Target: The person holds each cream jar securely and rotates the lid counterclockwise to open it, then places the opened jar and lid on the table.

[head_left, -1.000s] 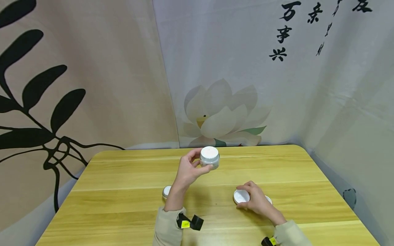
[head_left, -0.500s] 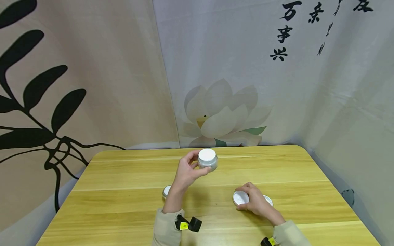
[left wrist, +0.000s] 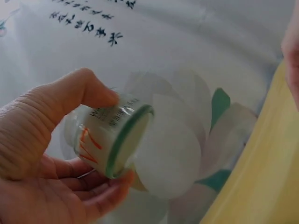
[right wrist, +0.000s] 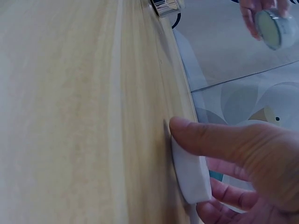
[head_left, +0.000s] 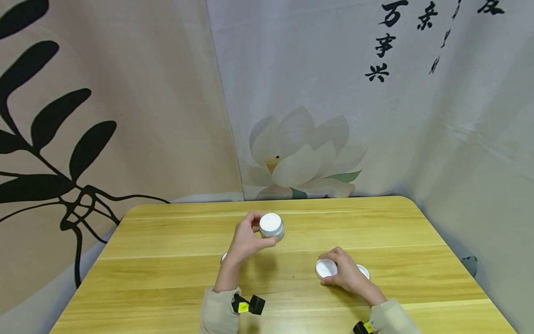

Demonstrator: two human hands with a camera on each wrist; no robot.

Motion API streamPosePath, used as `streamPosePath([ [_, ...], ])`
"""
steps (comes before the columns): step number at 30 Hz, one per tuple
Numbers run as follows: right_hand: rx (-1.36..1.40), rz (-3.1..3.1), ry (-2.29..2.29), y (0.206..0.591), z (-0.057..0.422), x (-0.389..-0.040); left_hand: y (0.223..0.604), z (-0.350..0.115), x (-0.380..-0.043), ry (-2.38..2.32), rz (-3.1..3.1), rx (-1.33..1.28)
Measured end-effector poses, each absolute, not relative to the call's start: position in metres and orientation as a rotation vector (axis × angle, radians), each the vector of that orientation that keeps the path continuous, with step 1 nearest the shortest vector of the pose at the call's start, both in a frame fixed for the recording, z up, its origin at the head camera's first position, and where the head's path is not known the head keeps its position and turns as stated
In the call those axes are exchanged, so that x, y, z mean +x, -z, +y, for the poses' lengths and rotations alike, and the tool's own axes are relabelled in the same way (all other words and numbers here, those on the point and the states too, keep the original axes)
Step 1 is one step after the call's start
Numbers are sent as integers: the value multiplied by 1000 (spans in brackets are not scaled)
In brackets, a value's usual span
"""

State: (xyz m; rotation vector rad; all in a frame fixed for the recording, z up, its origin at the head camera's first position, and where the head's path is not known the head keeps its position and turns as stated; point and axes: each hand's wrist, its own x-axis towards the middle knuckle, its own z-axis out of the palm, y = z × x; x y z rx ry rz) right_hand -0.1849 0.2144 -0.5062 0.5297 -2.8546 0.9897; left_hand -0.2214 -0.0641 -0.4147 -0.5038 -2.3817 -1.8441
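My left hand (head_left: 246, 236) grips a small glass cosmetic jar (head_left: 271, 227) with a white top, held up over the table. Its thumb and fingers lie on the jar's sides. Orange marks and dark print show on the jar (left wrist: 100, 140) in the left wrist view, and its base looks green-rimmed. Lower on the right, my right hand (head_left: 346, 272) pinches a round white lid (head_left: 326, 268) by its rim. In the right wrist view the lid (right wrist: 191, 172) is edge-on close to the tabletop; whether it touches the wood I cannot tell.
A second white lid (head_left: 363, 271) lies just beyond the right hand, partly covered by it. Mostly hidden behind the left wrist stands another small jar (head_left: 224, 257). The wooden table (head_left: 167, 278) meets a printed cloth backdrop (head_left: 167, 116) at its far edge.
The left hand has brought the jar down and leftward, closer to me, hiding more of the jar behind the wrist. The right hand and its lid have barely shifted.
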Motion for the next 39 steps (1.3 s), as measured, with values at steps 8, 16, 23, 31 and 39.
streamPosePath([
  [8, 544, -2853, -993, 506, 215, -185, 424, -71, -219, 1654, -2562, -464],
  [16, 525, -2867, -996, 505, 216, -186, 441, -81, -221, 1622, -2677, -393],
  [23, 520, -2882, -998, 504, 217, -187, 452, -85, -221, 1499, -2770, -469],
  [31, 508, -2893, -995, 505, 217, -187, 461, -83, -219, 1398, -2870, -559],
  [39, 511, -2886, -998, 507, 216, -185, 467, -79, -214, 1285, -2958, -605],
])
